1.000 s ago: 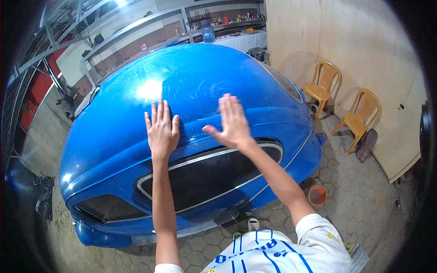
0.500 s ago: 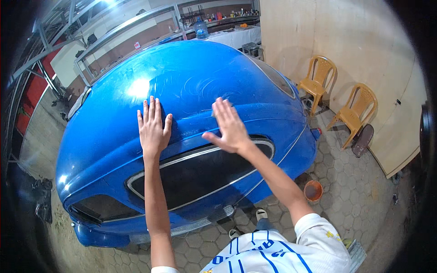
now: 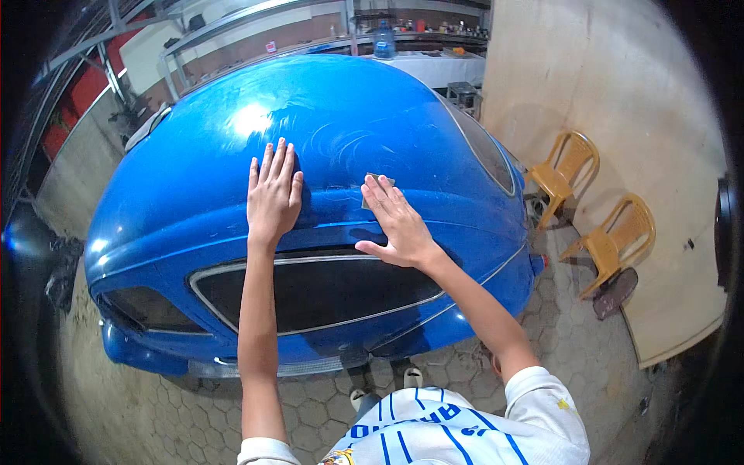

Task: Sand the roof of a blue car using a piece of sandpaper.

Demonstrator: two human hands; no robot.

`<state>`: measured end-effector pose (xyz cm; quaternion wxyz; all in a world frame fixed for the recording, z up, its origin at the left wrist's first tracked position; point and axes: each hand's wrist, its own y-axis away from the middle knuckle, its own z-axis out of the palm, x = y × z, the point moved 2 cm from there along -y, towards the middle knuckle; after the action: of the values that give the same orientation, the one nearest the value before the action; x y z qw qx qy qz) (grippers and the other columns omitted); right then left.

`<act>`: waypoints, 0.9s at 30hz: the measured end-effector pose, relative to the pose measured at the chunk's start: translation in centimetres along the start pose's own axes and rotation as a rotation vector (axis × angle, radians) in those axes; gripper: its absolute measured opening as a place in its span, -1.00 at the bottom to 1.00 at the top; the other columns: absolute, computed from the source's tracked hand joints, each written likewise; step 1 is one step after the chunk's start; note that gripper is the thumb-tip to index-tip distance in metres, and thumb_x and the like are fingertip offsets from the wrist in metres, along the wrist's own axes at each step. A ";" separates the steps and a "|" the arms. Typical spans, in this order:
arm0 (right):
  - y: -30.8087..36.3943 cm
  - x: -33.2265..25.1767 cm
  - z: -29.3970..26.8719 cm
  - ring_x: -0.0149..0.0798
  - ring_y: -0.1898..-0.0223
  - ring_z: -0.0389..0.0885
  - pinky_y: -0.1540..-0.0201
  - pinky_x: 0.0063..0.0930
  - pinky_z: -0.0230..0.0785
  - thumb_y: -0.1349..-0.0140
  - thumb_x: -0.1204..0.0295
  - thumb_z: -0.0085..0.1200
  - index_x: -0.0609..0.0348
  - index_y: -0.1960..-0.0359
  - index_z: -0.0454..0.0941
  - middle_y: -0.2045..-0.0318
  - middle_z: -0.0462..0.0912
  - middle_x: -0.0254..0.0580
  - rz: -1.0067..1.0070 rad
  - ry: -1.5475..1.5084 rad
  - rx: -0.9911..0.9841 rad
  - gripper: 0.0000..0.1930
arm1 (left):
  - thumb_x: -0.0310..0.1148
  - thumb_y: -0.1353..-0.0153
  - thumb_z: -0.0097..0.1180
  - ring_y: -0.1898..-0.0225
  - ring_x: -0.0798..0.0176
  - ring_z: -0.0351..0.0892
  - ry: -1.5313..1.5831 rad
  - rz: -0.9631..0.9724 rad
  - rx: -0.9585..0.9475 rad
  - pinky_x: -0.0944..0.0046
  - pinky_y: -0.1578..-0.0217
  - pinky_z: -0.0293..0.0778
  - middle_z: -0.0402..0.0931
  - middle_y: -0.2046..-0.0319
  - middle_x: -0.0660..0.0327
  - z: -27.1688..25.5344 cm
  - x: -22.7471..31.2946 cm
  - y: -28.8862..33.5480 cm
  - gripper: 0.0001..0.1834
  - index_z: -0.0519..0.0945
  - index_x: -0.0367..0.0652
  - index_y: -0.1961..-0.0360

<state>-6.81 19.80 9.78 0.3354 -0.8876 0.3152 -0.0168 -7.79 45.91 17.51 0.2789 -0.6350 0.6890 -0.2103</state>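
Note:
A blue car (image 3: 341, 101) with a rounded roof fills the middle of the view. Pale swirl marks show on its roof paint. My left hand (image 3: 273, 203) rests on the roof edge above the side window (image 3: 349, 291), fingers stretched out with nothing in them. To the right, my right hand (image 3: 397, 223) presses its fingers flat over a small olive-coloured pad (image 3: 380, 179) on the roof. The pad's top and left edges stick out from under the fingers; the rest is covered. The thumb stands apart from the fingers, toward the window.
Two yellow plastic chairs (image 3: 570, 170) stand by a plywood wall (image 3: 581, 77) on the right. Behind the car are a blue water jug (image 3: 384, 40) and a shelf with small containers. Hexagonal paving (image 3: 310, 411) lies underfoot. A dark bag (image 3: 66, 271) is at the left.
My right hand has shifted slightly nearer to me along the roof edge, and the pad under its fingers shows more clearly. My left hand stays flat on the roof. The head view has tilted and shifted.

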 end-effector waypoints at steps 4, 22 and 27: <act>-4.5 0.2 -0.5 0.17 -0.63 -0.04 -0.64 0.03 -0.17 -0.27 -0.51 -0.13 0.29 -0.57 0.10 -0.61 0.07 0.08 -0.246 0.063 0.011 0.15 | -0.18 -0.56 -0.19 -0.61 0.06 0.05 0.021 0.007 0.055 -0.07 -0.59 -0.11 0.18 -0.57 0.12 0.3 0.2 -0.4 -0.41 0.30 -0.14 -0.53; -7.7 -3.3 0.1 0.07 -0.59 0.10 -0.62 -0.04 -0.08 -0.30 -0.48 -0.13 0.41 -0.47 0.27 -0.55 0.22 0.11 -0.616 -0.089 -0.041 0.11 | -0.13 -0.61 -0.30 -0.65 -0.04 -0.11 0.000 -0.274 0.030 -0.12 -0.58 -0.17 -0.02 -0.64 0.12 -2.3 -7.6 5.9 -0.40 0.18 0.04 -0.61; -8.6 -4.1 2.4 0.04 -0.57 0.17 -0.60 -0.10 0.03 -0.31 -0.44 -0.08 0.40 -0.42 0.37 -0.51 0.29 0.09 -0.614 -0.180 0.010 0.05 | -0.15 -0.62 -0.25 -0.65 -0.04 -0.09 -0.019 -0.273 -0.008 -0.11 -0.57 -0.14 -0.02 -0.64 0.12 -2.9 -11.8 7.0 -0.42 0.20 0.06 -0.60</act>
<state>-4.83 28.49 13.85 0.3456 -0.9375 0.0017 -0.0403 -14.57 58.14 16.56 0.2517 -0.7259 0.5944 -0.2375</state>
